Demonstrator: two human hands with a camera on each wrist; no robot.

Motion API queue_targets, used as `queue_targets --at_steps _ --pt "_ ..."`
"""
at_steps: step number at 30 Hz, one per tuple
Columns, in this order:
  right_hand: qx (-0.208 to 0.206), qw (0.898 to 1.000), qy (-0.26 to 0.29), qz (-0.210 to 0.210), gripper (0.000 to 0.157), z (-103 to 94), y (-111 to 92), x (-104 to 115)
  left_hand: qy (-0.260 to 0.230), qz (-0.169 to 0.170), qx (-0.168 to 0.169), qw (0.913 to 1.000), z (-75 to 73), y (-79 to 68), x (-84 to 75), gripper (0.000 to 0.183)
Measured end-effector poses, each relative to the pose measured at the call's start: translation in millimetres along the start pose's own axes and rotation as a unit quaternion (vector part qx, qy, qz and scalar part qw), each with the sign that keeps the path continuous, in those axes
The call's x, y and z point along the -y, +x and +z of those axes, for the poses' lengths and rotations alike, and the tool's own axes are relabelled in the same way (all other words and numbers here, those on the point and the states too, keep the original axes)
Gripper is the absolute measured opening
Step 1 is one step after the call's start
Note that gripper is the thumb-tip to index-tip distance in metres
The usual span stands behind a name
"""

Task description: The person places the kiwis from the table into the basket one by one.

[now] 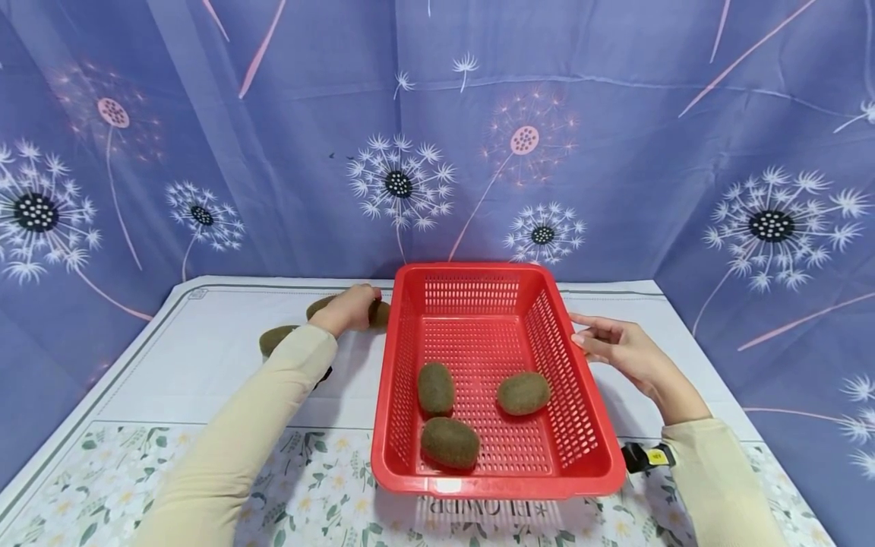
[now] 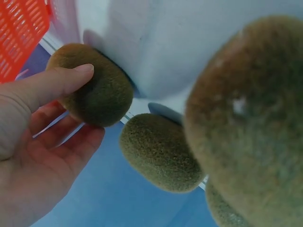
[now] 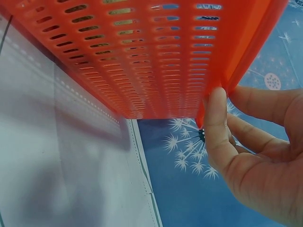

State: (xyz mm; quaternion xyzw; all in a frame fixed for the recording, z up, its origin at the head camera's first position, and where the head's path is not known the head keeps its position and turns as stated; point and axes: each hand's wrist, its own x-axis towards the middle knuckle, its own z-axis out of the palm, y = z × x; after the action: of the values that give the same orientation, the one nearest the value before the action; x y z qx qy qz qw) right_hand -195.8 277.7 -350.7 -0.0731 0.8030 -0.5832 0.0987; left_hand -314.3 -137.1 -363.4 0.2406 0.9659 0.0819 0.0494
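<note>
My left hand (image 1: 349,308) grips a brown kiwi (image 2: 102,90) beside the left side of a red plastic basket (image 1: 499,486), thumb on top and fingers curled beneath. More kiwis lie to its left; the head view shows one kiwi (image 1: 318,305) beside the hand and another kiwi (image 1: 273,341) partly behind the forearm. The left wrist view has one kiwi (image 2: 161,152) near the held one and a large kiwi (image 2: 251,118) close to the camera. On the other side my right hand (image 1: 625,353) pinches the basket's right rim between thumb and fingers.
Three kiwis rest on the basket floor: an upright-lying kiwi (image 1: 436,389), a front kiwi (image 1: 450,442) and a right kiwi (image 1: 523,393). The table has a white cloth (image 1: 205,380) and a floral front strip (image 1: 328,494). A blue dandelion curtain (image 1: 307,152) stands behind.
</note>
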Motion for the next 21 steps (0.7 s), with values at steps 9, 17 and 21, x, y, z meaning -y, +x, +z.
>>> queue_targets --at_steps 9,17,21 --pt "0.001 1.0 -0.003 -0.007 0.055 -0.2 0.9 -0.2 0.012 -0.016 -0.021 0.9996 2.6 -0.1 -2.2 0.031" --pt "-0.001 1.0 0.006 0.0 0.056 -0.4 0.8 -1.0 -0.017 -0.037 -0.016 0.999 -0.3 -0.8 0.4 0.032" --pt "-0.001 1.0 0.004 0.001 0.056 -1.1 1.1 -1.0 -0.041 -0.048 -0.022 0.9978 -2.7 -1.6 3.8 0.033"
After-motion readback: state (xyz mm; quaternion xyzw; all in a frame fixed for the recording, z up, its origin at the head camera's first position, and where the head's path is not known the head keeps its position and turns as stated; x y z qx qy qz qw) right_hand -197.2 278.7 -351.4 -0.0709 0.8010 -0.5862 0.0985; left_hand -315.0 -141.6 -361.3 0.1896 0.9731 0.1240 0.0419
